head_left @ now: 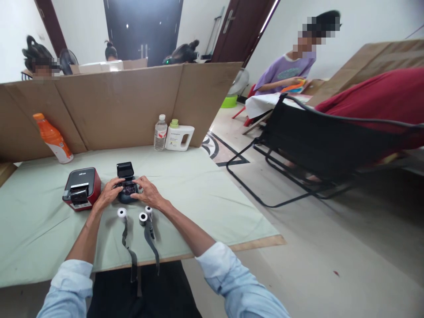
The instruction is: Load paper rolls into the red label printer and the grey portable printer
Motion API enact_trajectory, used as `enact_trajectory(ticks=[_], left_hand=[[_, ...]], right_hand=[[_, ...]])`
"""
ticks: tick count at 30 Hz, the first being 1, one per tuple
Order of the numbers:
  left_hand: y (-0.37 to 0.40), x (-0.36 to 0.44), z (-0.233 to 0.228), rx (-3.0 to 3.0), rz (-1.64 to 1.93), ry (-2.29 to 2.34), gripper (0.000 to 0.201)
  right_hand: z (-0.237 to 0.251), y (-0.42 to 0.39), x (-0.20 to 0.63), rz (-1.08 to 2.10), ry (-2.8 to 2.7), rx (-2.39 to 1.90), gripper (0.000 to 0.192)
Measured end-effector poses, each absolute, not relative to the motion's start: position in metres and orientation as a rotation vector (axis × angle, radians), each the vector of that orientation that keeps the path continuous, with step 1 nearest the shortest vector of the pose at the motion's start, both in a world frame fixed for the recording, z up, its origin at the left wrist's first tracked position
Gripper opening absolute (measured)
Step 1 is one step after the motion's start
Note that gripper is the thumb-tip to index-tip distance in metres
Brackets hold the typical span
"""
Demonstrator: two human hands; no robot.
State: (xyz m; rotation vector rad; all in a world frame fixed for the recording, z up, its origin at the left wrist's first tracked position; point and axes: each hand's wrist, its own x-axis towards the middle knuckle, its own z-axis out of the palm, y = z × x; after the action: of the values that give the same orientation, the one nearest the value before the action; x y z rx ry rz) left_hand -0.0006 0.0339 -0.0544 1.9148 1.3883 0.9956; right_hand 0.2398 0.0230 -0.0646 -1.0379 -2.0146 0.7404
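Note:
A small black portable printer [130, 191] stands on the table with its lid [125, 170] raised, its dark inside facing up. My left hand [110, 193] grips its left side, fingers on the rim. On the right side, my right hand [148, 192] holds the edge with thumb and fingers bent around it. What the fingertips press inside is too small to make out. Just nearer to me lie a paper-white roll [122, 213] and two more rolls, one dark-sided [143, 218] and one behind it [149, 210]. Dark strips [130, 254] trail from them over the front edge.
A red and black label printer [82, 187] sits left of my hands. Along the cardboard screen [126, 106] stand an orange bottle [53, 138], a clear water bottle [160, 132] and a white jug [179, 137]. A black folding chair [314, 137] is at right; a person in purple [286, 73] sits beyond.

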Motion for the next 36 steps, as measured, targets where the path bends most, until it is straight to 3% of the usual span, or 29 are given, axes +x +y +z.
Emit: enact_trajectory(ticks=[5,13,19,26,36], left_hand=[[0.024,-0.007,-0.055,1.818,0.919,1.355,0.055],[0.026,0.003,-0.062,1.872,0.964,1.431,0.033],[0.025,0.005,-0.061,1.889,0.963,1.440,0.031],[0.027,0.000,-0.058,1.881,0.938,1.409,0.021],[0.083,0.005,-0.053,1.405,1.127,1.496,0.078]], right_hand=[[-0.057,0.026,0.238,0.649,-2.091,-1.070,0.048],[-0.043,0.023,0.235,0.519,-2.190,-1.048,0.044],[-0.040,0.025,0.229,0.371,-2.207,-1.091,0.021],[-0.046,0.023,0.230,0.300,-2.274,-1.048,0.024],[-0.046,0.020,0.233,0.200,-2.343,-1.000,0.024]])
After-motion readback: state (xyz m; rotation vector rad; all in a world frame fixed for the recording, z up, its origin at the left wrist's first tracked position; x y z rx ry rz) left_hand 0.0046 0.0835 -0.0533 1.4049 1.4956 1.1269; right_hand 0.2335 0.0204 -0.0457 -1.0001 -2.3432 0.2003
